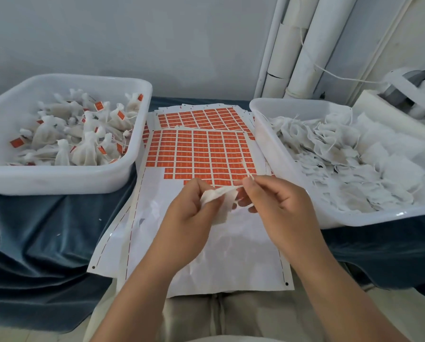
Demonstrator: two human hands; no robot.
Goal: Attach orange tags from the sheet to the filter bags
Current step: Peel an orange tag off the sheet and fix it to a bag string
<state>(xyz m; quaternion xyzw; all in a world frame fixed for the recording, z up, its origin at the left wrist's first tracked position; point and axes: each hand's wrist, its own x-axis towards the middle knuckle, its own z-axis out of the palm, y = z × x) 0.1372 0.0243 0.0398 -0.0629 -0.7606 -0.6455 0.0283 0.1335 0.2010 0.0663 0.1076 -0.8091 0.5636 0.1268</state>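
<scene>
Your two hands meet over the sheets, and between them is one filter bag (220,206): a small pouch of thin white mesh, soft and crumpled. Your left hand (194,211) grips its body, fingers curled round the fabric. Your right hand (273,201) pinches the bag's thin white string (241,183) between thumb and forefinger, the string drawn taut from the bag's mouth toward the fingertips.

Directly under your hands lies the top sheet (201,243), a glossy white rectangle of backing paper with a dashed line printed along its side edges. Its far half carries a grid of small orange tags (221,146), rectangular and too many to count; its near half is plain white and wrinkled. A second sheet (199,118) of the same tags shows just beyond it, and edges of more sheets stick out beneath.

Two white plastic tubs flank the sheets, both rectangular with rounded corners and smooth rims. The left tub (58,180) holds a heap of filled bags (83,144), plump and tied at the neck, several with an orange tag showing. The right tub (349,219) holds a loose pile of flat empty bags (342,166) with trailing strings. Both tubs rest on a dark blue velvety cloth (33,230) that falls in folds. Several white pipes (310,45) stand against the wall behind
</scene>
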